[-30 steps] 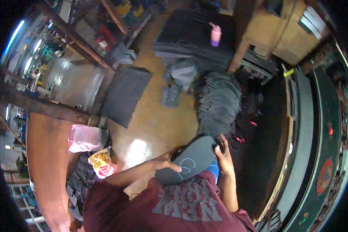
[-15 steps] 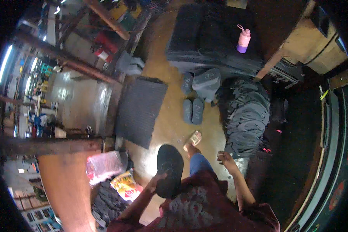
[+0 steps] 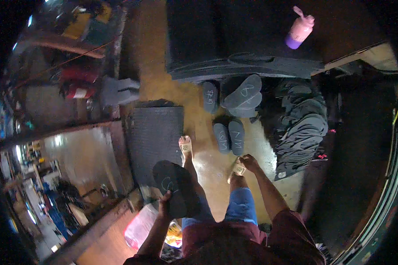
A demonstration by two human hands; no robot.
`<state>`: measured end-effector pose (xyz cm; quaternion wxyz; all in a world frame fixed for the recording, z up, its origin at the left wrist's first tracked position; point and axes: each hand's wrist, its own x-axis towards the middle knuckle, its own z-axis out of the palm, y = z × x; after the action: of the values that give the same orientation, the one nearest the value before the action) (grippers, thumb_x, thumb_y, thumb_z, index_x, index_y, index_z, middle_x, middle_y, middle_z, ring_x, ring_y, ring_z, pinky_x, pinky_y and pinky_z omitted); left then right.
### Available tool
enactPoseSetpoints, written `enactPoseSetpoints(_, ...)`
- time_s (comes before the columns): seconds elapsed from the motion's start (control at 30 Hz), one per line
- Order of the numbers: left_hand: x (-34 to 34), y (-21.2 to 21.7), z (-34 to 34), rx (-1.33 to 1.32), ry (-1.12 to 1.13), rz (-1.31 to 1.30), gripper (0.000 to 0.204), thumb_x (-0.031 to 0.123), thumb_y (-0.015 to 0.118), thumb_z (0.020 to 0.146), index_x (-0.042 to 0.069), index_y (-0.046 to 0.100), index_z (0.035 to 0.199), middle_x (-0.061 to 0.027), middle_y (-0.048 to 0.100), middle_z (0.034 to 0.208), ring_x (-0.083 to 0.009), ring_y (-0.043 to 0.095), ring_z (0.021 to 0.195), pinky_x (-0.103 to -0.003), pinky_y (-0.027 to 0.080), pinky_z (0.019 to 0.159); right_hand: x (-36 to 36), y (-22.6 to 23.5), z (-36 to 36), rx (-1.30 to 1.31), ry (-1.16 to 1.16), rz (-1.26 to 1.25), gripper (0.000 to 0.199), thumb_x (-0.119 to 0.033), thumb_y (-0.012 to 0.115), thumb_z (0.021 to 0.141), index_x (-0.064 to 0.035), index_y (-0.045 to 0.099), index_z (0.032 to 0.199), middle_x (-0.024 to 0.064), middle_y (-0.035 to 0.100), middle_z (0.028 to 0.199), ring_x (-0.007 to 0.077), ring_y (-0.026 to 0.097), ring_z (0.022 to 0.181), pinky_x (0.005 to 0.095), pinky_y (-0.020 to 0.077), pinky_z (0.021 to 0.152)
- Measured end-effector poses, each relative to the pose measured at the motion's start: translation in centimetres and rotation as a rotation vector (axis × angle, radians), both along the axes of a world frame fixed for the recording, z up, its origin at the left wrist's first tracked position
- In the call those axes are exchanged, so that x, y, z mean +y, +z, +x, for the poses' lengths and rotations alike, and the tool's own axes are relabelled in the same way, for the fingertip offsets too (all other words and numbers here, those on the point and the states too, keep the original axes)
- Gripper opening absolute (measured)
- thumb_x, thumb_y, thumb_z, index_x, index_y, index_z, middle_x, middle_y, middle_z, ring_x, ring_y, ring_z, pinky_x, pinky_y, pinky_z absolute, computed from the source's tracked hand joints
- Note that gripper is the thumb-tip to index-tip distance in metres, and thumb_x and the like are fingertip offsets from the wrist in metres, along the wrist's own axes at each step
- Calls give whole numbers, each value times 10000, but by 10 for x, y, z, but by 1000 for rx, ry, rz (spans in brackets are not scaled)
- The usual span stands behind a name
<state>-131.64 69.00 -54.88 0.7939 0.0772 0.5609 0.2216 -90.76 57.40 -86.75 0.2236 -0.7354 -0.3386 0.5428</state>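
In my left hand is a thick dark shoe-sole piece with chalk-like marks, my thumb lying over its face. My right hand is apart from it, on the right, with fingers curled together; what they hold, if anything, is too small to make out. Below that hand shows my right foot in a pale sandal. On the floor ahead stands a pair of marked grey soles. Beyond them are a single marked sole and a small stack of soles.
A long pile of dark pieces lies on the right. At the back, a pink and purple bottle stands on stacked black sheets. A dark ribbed mat is left of my feet, near wooden beams. Plastic bags lie lower left.
I have moved forward, so the soles and black stack appear nearer. The sole in my left hand has tilted and moved left. My right hand has shifted slightly left and up. Both feet now show.
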Motion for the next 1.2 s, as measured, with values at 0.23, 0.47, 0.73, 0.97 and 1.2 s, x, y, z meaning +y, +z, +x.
enactPoseSetpoints(0.23, 237, -226, 34, 179, -167, -69, 542, 402, 653, 959, 12, 601, 1332, -125, 670, 1258, -297, 650, 1110, -428, 508, 1018, 183, -172, -69, 33, -389, 42, 429, -370, 721, 947, -15, 685, 1186, 218, 691, 1203, 381, 643, 1154, 463, 507, 992)
enactPoseSetpoints(0.47, 327, -355, 10, 188, -210, -65, 521, 389, 619, 966, 11, 609, 1324, -133, 661, 1282, -300, 640, 1147, -433, 504, 1039, 365, -371, -82, -401, -502, 154, 937, -530, 860, 749, -57, 497, 1472, 215, 599, 1387, 427, 510, 1337, 496, 426, 1129)
enactPoseSetpoints(0.73, 353, -404, 5, 204, -338, -138, 618, 384, 670, 932, 53, 532, 1435, -85, 640, 1336, -277, 618, 1206, -458, 491, 1068, 399, -399, -68, -231, -461, -269, 1187, -642, 918, 596, -90, 435, 1529, 169, 503, 1530, 363, 485, 1397, 448, 397, 1173)
enactPoseSetpoints(0.97, 371, -449, 19, 230, -454, -61, 486, 317, 695, 954, 58, 598, 1354, -92, 669, 1292, -282, 644, 1174, -441, 514, 1043, 410, -434, -114, -334, -566, -143, 1365, -605, 962, 550, -34, 261, 1573, 209, 487, 1519, 369, 516, 1365, 440, 431, 1147)
enactPoseSetpoints(1.2, 410, -484, 58, 322, -475, 53, 404, 211, 753, 889, 64, 668, 1255, -86, 731, 1129, -269, 715, 1008, -431, 566, 939, 390, -378, -106, 232, -827, -25, 1281, -432, 1008, 587, 23, 246, 1510, 206, 597, 1388, 344, 580, 1284, 427, 446, 1119)
